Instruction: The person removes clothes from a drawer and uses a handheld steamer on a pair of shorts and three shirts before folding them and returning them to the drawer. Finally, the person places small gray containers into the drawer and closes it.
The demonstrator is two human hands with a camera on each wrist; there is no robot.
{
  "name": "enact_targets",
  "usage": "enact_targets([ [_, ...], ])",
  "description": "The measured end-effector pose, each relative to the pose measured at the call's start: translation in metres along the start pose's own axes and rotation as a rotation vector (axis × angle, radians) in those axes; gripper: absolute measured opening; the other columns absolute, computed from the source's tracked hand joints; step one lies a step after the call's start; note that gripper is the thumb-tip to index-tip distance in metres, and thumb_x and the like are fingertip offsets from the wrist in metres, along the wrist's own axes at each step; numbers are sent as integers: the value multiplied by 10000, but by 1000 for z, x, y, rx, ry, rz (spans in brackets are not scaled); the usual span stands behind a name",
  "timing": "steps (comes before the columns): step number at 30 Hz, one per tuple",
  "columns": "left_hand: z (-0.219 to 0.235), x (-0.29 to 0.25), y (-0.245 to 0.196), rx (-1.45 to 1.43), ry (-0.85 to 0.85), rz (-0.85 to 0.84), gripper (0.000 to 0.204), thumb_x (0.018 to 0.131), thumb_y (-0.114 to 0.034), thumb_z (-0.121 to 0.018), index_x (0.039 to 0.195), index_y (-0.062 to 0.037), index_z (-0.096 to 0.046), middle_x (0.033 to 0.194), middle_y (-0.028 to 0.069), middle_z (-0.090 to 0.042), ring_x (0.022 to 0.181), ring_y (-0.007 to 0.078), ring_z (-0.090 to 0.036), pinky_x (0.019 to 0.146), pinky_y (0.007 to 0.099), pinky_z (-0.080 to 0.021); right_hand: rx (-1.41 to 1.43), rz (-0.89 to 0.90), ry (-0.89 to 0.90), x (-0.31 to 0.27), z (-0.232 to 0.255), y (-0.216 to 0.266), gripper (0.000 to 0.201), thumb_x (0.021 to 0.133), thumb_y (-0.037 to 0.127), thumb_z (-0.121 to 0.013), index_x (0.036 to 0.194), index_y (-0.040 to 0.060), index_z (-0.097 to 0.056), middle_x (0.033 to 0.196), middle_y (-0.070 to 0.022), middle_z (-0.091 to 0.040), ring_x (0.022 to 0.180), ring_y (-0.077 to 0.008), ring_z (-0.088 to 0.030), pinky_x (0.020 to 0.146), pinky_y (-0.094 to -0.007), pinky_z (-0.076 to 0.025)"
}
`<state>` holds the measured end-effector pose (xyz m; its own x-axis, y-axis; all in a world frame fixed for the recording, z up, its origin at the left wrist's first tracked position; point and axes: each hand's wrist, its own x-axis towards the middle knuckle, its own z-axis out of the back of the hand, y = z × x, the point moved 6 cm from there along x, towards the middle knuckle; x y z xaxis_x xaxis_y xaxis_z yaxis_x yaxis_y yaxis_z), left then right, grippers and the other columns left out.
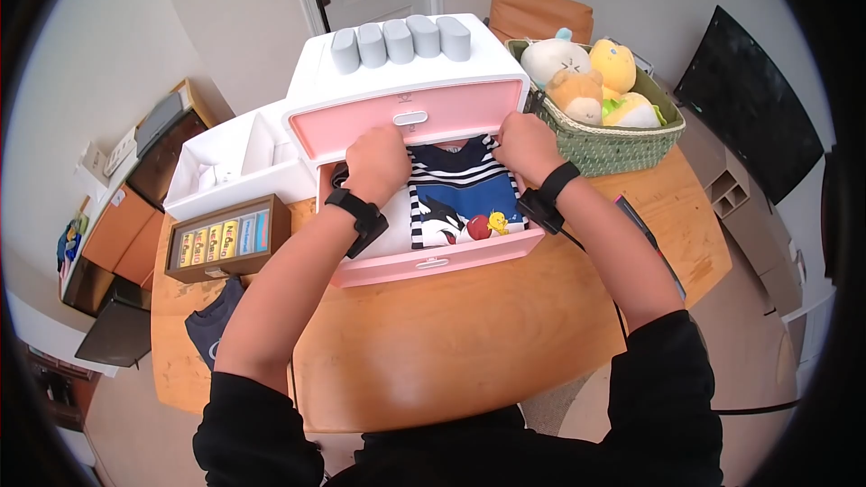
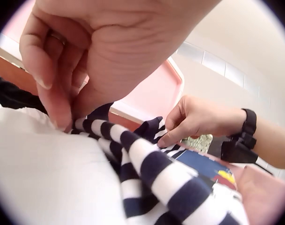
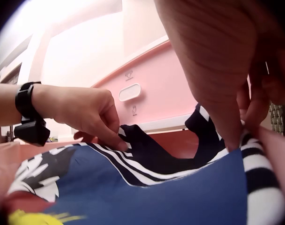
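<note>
A striped navy, white and blue shirt [image 1: 469, 198] with cartoon figures lies in the pulled-out lower pink drawer [image 1: 478, 254]. My left hand [image 1: 377, 162] pinches the shirt near its left shoulder. At the opposite shoulder, my right hand [image 1: 530, 149] pinches the striped cloth between thumb and fingers. In the right wrist view, the dark neckline [image 3: 180, 161] sags between both hands. White cloth [image 2: 48, 168] lies beside the shirt in the left wrist view, just below the left fingertips. The drawer's back part is hidden under the closed upper drawer [image 1: 361, 122].
Several grey containers [image 1: 397, 41] stand on the white cabinet top [image 1: 316, 68]. To the right sits a green woven basket [image 1: 622, 151] of plush toys. A white box [image 1: 289, 182], a brown case [image 1: 225, 272] and a dark garment [image 1: 212, 320] are on the left.
</note>
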<state>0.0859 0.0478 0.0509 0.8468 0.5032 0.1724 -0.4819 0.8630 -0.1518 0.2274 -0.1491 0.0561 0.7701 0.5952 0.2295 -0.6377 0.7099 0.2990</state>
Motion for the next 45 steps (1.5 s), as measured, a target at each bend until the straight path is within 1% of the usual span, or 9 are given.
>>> enact_targets([
  [9,11,-15,-9,162,101,-94,163,903,-162,-717,1014,-58,-774,945,145,-783,947,348,-766,810,424,-611,-169,206,-72,-8,9,23,191,756,139,-835,872,11,-751,919,-186,-752,922,-389,-741,842,-463,-599],
  [12,29,-36,-34,1,43,-529,298,903,-310,-789,1019,-38,-751,1010,134,-768,969,341,-744,857,419,-600,-79,520,150,-33,14,50,300,782,175,-840,996,-16,-750,1058,-194,-730,1044,-368,-706,926,-442,-573],
  [13,28,-43,-39,-2,74,-729,402,935,-330,-759,1184,-18,-714,1218,159,-722,1130,330,-694,972,414,-560,-71,599,199,-39,8,52,356,783,198,-846,1045,-21,-747,1104,-196,-717,1086,-360,-688,957,-435,-558],
  [19,-36,-41,-15,228,321,-580,828,1014,-659,-499,1587,-63,-445,1643,267,-382,1526,396,-373,1230,500,-322,-394,527,556,-29,-25,26,1173,703,817,-724,1509,-15,-536,1536,-282,-465,1490,-388,-384,1265,-443,-238],
  [21,-40,-38,-10,229,445,-522,967,996,-795,-372,1653,-86,-342,1712,284,-233,1603,425,-207,1281,533,-216,-387,583,447,-27,-33,19,1172,689,829,-730,1492,-6,-555,1500,-279,-498,1465,-387,-411,1250,-441,-257],
  [27,-35,-39,-10,179,453,-480,1156,885,-914,-441,1688,-106,-247,1726,307,-137,1627,422,-92,1302,561,-127,-431,619,417,-33,-34,22,1174,648,824,-768,1468,5,-581,1451,-243,-556,1436,-355,-452,1242,-429,-266],
  [33,-39,-44,-4,207,457,-522,1324,772,-999,-468,1679,-60,-242,1684,365,-203,1604,456,-176,1271,600,-195,-509,643,471,-35,-33,17,1127,603,730,-861,1435,14,-605,1420,-190,-593,1430,-314,-470,1232,-449,-276],
  [36,-51,-38,-5,313,396,-536,1355,759,-1030,-398,1681,-52,-231,1665,369,-260,1588,468,-229,1251,598,-233,-574,577,573,-36,-31,24,1183,618,665,-889,1524,3,-512,1593,-270,-441,1545,-383,-345,1289,-478,-214],
  [45,-54,-37,-10,358,351,-529,1423,699,-1066,-401,1682,-53,-218,1641,391,-289,1558,500,-283,1224,612,-285,-584,527,570,-33,-33,17,1003,717,575,-872,1505,41,-555,1628,-224,-428,1541,-342,-368,1202,-470,-333],
])
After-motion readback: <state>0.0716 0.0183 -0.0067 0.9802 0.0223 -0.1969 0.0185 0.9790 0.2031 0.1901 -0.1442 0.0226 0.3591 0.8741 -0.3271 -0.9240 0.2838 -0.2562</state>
